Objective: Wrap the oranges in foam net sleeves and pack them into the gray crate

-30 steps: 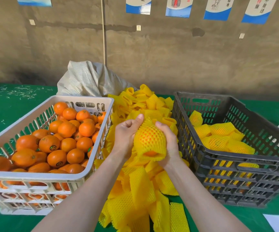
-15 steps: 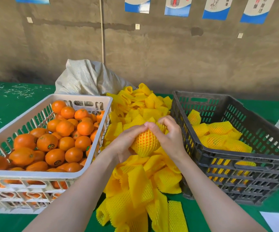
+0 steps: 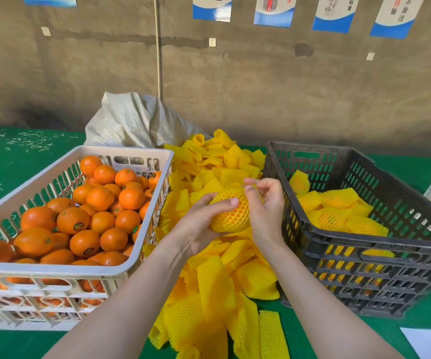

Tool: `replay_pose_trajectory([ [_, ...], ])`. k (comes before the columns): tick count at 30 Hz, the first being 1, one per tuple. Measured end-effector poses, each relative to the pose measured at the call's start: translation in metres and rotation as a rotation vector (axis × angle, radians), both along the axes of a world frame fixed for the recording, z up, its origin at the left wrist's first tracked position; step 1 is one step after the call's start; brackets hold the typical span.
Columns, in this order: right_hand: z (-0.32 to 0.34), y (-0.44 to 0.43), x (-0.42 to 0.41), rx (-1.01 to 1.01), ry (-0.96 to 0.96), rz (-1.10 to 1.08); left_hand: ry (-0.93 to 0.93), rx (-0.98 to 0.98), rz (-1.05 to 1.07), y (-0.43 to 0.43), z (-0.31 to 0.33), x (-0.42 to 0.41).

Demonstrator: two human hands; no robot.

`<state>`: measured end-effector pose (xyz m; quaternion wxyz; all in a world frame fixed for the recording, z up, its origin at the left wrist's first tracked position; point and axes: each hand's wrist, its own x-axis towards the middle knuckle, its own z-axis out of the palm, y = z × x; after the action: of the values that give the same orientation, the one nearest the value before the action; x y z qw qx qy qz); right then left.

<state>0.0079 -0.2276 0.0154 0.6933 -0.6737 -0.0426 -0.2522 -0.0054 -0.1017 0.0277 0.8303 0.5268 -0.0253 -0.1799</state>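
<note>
Green table [image 3: 15, 177] against a bare concrete wall. The left hand [image 3: 198, 224] has its fingers curled round the sleeved orange [image 3: 232, 213], held over the pile of sleeves [image 3: 217, 286] between the white crate [image 3: 53, 270] and the gray crate [image 3: 364, 244]. The right hand [image 3: 266, 208] has bent fingers pinching the net on top.

Orange crate [image 3: 40, 182] left; sleeve pile [image 3: 217, 281] centre; packing crate [image 3: 364, 244] right; sack [image 3: 134, 120] behind pile.

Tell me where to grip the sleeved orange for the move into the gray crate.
Probably best: grip the sleeved orange round its wide middle, from the right and above, with the right hand. The net looks taut there. The left hand cups its left side and underside, and the gray crate stands to the right.
</note>
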Motion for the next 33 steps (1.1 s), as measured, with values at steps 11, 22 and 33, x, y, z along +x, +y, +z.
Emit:
replay_pose_trajectory([
  [11, -0.007, 0.008, -0.025, 0.642, 0.374, 0.588, -0.443, 0.33, 0.337, -0.012, 0.002, -0.002],
  [22, 0.03, -0.05, 0.005, 0.331, 0.355, 0.336, -0.4, 0.205, 0.27, -0.046, 0.0, 0.022],
  [33, 0.049, -0.2, 0.109, 0.182, 0.318, 0.052, -0.757, 0.903, 0.054, -0.175, 0.022, 0.082],
])
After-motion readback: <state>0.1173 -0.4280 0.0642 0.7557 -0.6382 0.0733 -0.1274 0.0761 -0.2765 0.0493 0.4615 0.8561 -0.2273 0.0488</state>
